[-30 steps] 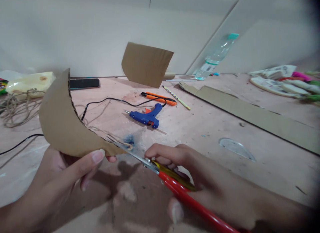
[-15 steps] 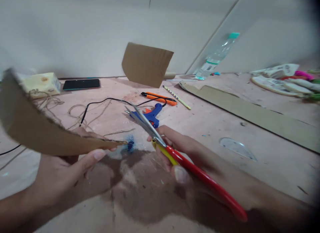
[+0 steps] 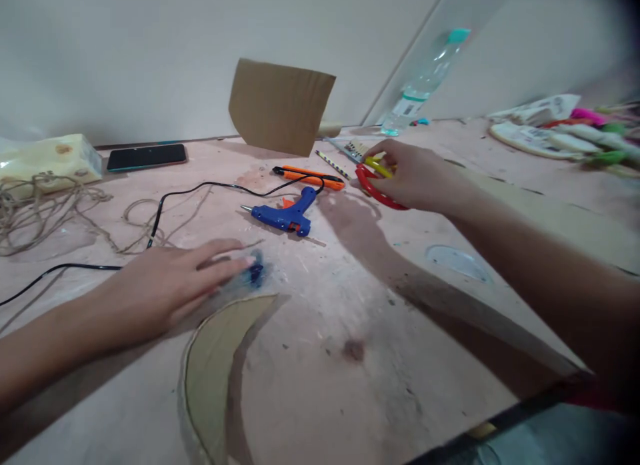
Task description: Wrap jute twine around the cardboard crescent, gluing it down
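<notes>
A curved, pointed cardboard piece [image 3: 213, 372] lies flat on the table at the lower centre. Just beyond its upper end, my left hand [image 3: 175, 285] rests low over the surface with fingers stretched and nothing in them. My right hand [image 3: 407, 175] reaches far forward, its fingers round the yellow and red handles of the scissors [image 3: 379, 188]; the blades point away beside a striped pencil [image 3: 333, 165]. Between the hands lies a blue glue gun [image 3: 285, 217], with an orange cutter [image 3: 310, 178] behind it.
Twine [image 3: 47, 208], a tissue pack [image 3: 60, 160] and a phone [image 3: 147, 157] lie back left. A cardboard sheet [image 3: 280, 108] and a bottle [image 3: 423, 85] stand by the wall. At right are a long cardboard strip [image 3: 540, 205] and a clear disc [image 3: 457, 262]. A black cable crosses the left.
The curved cardboard has left my left hand and now lies on the table. My right hand has carried the scissors forward to the back, near the pencil. The view has shifted slightly.
</notes>
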A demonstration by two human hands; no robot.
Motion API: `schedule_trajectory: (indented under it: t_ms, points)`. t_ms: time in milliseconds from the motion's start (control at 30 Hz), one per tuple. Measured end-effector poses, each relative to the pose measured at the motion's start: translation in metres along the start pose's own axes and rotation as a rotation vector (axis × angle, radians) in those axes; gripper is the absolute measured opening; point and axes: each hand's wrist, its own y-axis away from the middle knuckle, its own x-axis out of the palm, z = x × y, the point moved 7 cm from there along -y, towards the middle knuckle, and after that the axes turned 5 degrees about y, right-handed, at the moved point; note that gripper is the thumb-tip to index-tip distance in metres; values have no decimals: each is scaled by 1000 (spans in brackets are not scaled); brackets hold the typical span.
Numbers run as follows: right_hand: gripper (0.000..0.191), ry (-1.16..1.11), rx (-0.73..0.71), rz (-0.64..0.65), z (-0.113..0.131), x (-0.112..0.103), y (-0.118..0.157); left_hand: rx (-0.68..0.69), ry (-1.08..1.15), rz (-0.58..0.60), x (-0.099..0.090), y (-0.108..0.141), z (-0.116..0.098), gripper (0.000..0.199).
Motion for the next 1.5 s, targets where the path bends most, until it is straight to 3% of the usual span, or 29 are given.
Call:
schedule_trajectory:
  t_ms: [100,200,333,467,600,700,833,967,1067,1200,1300,1500]
  points:
    - [56,147,59,46,-26,3,-23,-56,-18,-3,-5,5,6,41]
    - [57,259,106,73,-43,8,-40,7,14,62,3,14,-10,39]
    - [45,342,78,23,-35,9,-42,151,43,79,16,16,-34,49]
    - [44,273,-282,-68,21,13,-26,256,-26,85,25,-2,-31,53]
    - [52,186,-718,79,72,41,-12,343,-176,-15,23,-18,-18,52]
    - [50,190,-873,147,85,60,-12,216,-208,-106,18,-21,-1,44]
    - [44,217,-972,-39,87,63,-12,-25,-116,-130,17,-22,25,25]
    - [43,144,-1072,-135,89,58,-5,-99,-16,-114,17,-31,34,18]
    - [45,142,-1131,-99,94,60,-2,-139,58,-173,10,-32,29,21]
    - [51,142,-1143,64,99,67,-2,-127,279,-282,-2,-12,6,23]
    - [43,53,-1116,114,100,64,-3,-236,595,-183,8,7,-3,28]
    - [35,-330,-1106,107,97,55,-4,-211,427,-108,15,6,-2,52]
